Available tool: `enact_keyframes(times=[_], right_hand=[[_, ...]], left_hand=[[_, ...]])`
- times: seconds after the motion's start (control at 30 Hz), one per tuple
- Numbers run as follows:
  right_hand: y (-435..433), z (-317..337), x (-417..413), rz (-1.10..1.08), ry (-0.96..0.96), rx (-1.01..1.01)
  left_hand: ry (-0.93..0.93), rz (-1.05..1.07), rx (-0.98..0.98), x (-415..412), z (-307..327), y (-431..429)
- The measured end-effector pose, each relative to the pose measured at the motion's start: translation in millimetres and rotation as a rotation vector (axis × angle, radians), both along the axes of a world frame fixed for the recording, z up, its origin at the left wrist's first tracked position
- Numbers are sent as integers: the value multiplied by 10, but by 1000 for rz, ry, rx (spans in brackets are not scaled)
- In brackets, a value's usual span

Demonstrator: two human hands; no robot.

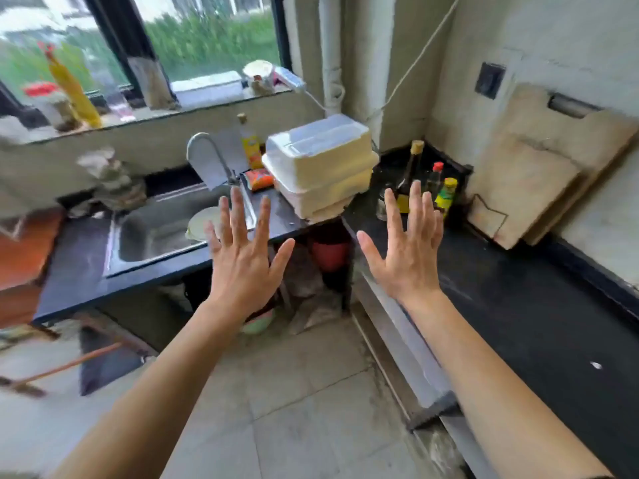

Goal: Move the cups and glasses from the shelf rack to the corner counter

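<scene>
My left hand [242,257] and my right hand [406,250] are both raised in front of me, palms away, fingers spread, holding nothing. They hover over the floor in front of the black corner counter [518,305]. A clear glass [382,205] stands on that counter just beyond my right hand, next to several bottles [437,184]. Another clear glass [117,98] stands blurred on the window sill. No shelf rack is in view.
A steel sink [155,236] with a tap and a pale plate lies to the left. A white lidded box [321,164] stands at the counter corner. Wooden cutting boards [539,167] lean on the right wall. A red pot [330,254] sits under the counter.
</scene>
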State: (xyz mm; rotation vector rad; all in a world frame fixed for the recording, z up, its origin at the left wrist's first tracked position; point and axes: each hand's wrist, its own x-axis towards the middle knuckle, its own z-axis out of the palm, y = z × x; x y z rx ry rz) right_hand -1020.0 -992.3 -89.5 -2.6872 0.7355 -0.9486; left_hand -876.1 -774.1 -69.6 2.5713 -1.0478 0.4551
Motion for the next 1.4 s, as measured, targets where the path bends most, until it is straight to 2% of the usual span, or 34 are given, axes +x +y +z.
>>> enact_keyframes(times=[0.13,0.3,0.53,0.67,0.9,1.13,1.4], right_hand=[[1090,295,1258,243,-47,-64],[2344,473,2447,496,-100,-121],[3848,320,3793,779,-67,-153],[4571,121,4670,880,-63,-134],[5373,-29,6242,911,63,10],[6196,461,7535,925,82,7],[6911,473,8548,907,66,43]], left_hand=[[-5,214,-46,754,220,1328],[2,445,-107,1357,353,2642],[-41,695,-105,2037,228,4092],[-62,786,-40,2740,64,4813],[80,895,126,4332,114,5541],[-27,897,-11,5446,561,6278],[20,807,-120,6903,411,7002]])
